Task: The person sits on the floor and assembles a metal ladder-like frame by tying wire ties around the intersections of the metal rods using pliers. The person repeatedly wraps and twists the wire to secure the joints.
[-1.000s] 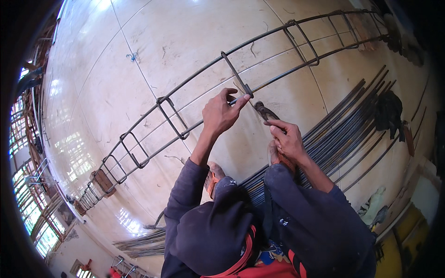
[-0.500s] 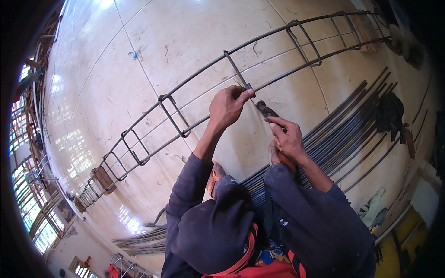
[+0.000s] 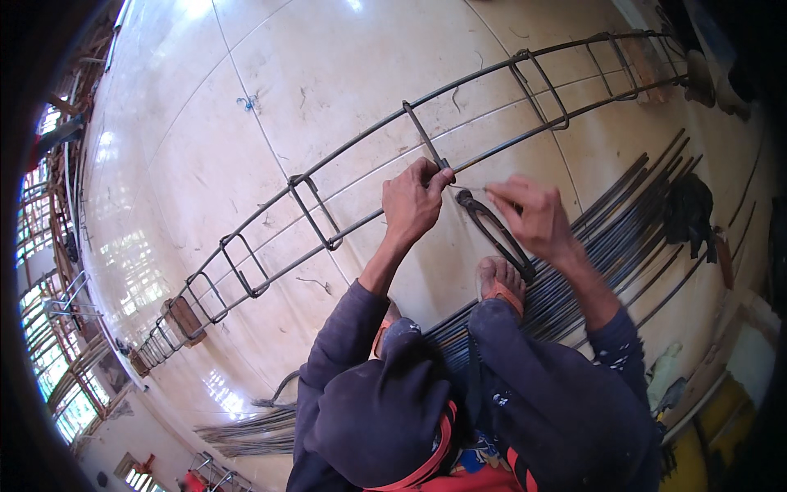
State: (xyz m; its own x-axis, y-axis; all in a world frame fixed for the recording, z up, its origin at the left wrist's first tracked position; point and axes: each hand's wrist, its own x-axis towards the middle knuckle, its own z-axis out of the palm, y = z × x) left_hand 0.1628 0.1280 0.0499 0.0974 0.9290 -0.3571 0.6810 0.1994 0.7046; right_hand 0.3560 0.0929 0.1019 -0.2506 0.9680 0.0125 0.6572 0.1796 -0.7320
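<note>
A long frame of steel reinforcing bars [image 3: 365,220] with square stirrups lies across the floor before me. My left hand [image 3: 412,199] pinches the corner where a stirrup [image 3: 424,135] meets the near bar, thumb and fingers closed on it. A thin tie wire [image 3: 474,188] runs from that corner to my right hand [image 3: 534,215], whose fingertips seem closed on its end; motion blurs them a little. Below the wire, dark pincers [image 3: 492,230] rest on the floor with their handles toward my right foot [image 3: 498,277]. Neither hand touches the pincers.
Several loose steel bars [image 3: 590,242] lie in a bundle at right, with a dark cloth [image 3: 690,209] on them. Wood blocks [image 3: 184,321] prop the frame. A bundle of thin wires [image 3: 246,433] lies at lower left. Tiles [image 3: 344,74] cover the floor.
My right hand has let go of the pincers, which now lie on the floor, and has moved right and slightly up to the wire. The left hand stays at the stirrup corner.
</note>
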